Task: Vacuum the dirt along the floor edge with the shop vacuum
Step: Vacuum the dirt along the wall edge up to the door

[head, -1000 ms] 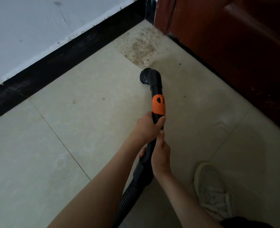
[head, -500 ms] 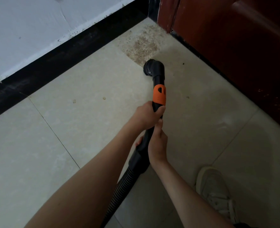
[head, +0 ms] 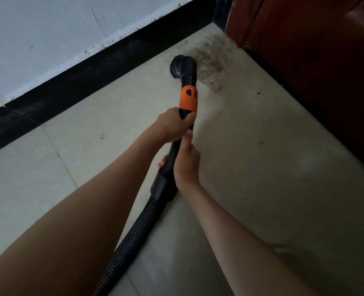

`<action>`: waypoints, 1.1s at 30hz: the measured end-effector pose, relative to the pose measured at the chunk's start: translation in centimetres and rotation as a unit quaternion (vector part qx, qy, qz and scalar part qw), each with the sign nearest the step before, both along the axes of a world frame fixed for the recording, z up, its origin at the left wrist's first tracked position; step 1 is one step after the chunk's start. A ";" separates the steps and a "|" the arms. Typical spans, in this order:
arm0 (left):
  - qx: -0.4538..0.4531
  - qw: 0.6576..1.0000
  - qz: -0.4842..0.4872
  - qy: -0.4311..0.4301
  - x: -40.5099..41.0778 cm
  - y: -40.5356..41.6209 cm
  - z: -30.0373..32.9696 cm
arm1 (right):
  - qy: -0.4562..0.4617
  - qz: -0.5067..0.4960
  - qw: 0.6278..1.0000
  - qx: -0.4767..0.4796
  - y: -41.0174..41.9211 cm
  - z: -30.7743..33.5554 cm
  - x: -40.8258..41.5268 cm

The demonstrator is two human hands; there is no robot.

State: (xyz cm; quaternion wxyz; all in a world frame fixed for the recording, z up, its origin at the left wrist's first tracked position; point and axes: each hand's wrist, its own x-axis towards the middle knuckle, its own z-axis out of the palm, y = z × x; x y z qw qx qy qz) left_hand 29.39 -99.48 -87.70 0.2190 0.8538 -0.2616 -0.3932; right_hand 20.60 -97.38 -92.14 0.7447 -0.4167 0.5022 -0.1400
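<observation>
Nearest the camera, the ribbed black hose (head: 132, 238) rises from the bottom edge between the two forearms and joins the black cuff of the vacuum wand (head: 172, 159). Taking that wand as the reference: the right hand (head: 186, 165) wraps its lower stretch, just above the cuff, from the right side, thumb lying along the tube and fingertips showing on the far left side of it. Directly above on the wand, touching the right thumb, the left hand (head: 172, 127) grips from the left side, fingers curled over the tube just below the orange collar (head: 188, 100). Both hands are clamped firmly round the wand (no slack visible in either grip).

Past the collar the wand ends in a round black brush nozzle (head: 182, 66), angled to the left and down toward the pale tile floor (head: 251, 167). Right of the nozzle, touching its edge, lies the patch of brownish dirt (head: 211, 60), spreading toward the corner; a few loose specks sit further right of the wand on the tile.

Left of the wand and beyond the nozzle runs the black baseboard (head: 80, 82) under a white wall (head: 59, 35). Right of the wand stands the dark red wooden door (head: 315, 60), whose bottom edge meets the baseboard at the corner just beyond the dirt.
</observation>
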 end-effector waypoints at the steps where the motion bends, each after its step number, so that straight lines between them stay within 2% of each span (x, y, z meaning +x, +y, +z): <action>1: 0.002 1.000 0.004 -0.003 0.7 -0.3 0.1 | -0.008 0.002 1.000 0.009 -0.3 0.0 0.7; 8: 0.007 0.999 0.044 -0.011 4.7 -1.2 -0.1 | -0.034 0.042 0.998 0.024 -2.2 0.0 4.5; 15: -0.017 0.998 0.065 -0.002 4.2 -1.3 -0.1 | -0.029 0.049 0.998 0.018 -2.4 0.1 4.3; 23: -0.036 0.997 0.057 0.029 -1.5 0.6 -0.1 | -0.001 0.054 0.998 -0.026 -0.5 0.0 -1.8; 33: -0.022 0.997 -0.021 0.068 -10.9 2.1 0.8 | 0.045 -0.014 0.998 -0.042 2.3 1.9 -11.3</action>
